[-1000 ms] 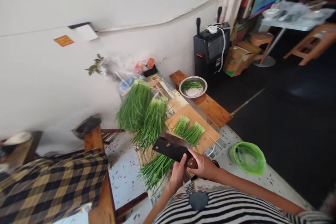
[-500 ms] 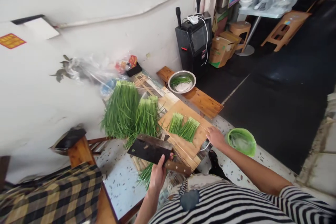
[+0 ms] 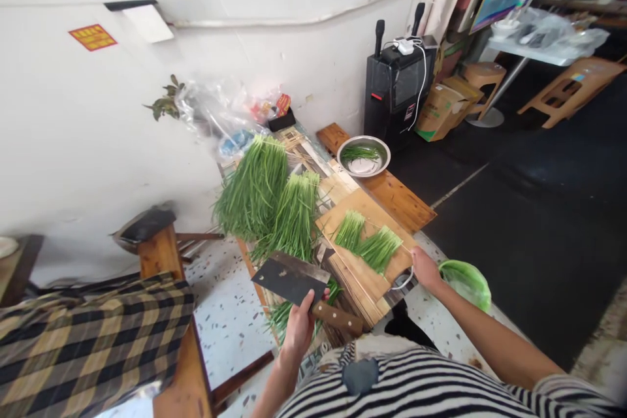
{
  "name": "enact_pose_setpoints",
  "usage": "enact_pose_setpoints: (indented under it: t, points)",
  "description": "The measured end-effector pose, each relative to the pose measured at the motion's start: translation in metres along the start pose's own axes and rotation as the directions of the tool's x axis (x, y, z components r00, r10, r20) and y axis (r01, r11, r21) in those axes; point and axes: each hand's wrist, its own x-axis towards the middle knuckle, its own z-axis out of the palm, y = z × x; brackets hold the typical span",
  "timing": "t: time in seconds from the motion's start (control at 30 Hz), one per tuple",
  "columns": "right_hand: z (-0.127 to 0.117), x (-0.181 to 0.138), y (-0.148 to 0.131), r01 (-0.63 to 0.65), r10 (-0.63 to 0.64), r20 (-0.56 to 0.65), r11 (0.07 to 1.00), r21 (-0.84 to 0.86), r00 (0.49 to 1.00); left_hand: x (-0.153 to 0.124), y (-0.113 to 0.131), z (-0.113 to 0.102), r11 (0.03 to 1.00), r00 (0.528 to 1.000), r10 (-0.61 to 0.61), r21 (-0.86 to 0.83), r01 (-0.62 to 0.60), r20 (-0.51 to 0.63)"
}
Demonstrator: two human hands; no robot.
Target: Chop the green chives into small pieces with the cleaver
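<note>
My left hand [image 3: 300, 325] grips a cleaver [image 3: 292, 277] around the neck where blade meets wooden handle. The blade points left, above the table's near edge. At the right corner of a wooden cutting board [image 3: 360, 206], beside its white ring handle [image 3: 404, 279], my right hand [image 3: 425, 270] has its fingers closed on the edge. Two small bunches of cut chives [image 3: 380, 248] lie on the board. Left of it are larger heaps of long chives [image 3: 252, 189], pale ends away from me. More green leaves [image 3: 281, 319] show partly hidden below the cleaver.
A metal basin [image 3: 363, 170] with some greens stands on a wooden bench [image 3: 404, 201] beyond the board. A green bin [image 3: 467, 284] is on the floor at right. Behind stands a black speaker [image 3: 399, 88]. A checked cloth [image 3: 98, 333] drapes a bench at left.
The view has swung left, so everything appears further right. My left hand still holds the cleaver, and my right hand stays at the board's corner.
</note>
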Motion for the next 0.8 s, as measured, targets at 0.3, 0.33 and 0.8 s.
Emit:
enact_pose_setpoints:
  t: [0.3,0.33,0.8]
  points:
    - [-0.034,-0.020,-0.022,0.405,-0.378,-0.187,0.905,0.133,0.907,0.010,-0.008,-0.006,0.997,0.999,0.002,-0.071,-0.005,-0.035]
    - [-0.038,-0.016,-0.026,0.428,-0.401,-0.183,0.891,0.148,0.898,0.010,-0.011,-0.006,0.996,0.999,0.000,-0.087,-0.004,-0.043]
    - [0.009,0.127,-0.048,0.319,-0.335,0.064,0.931,0.180,0.940,0.012,-0.026,0.032,0.986,0.961,-0.003,-0.163,-0.044,-0.278]
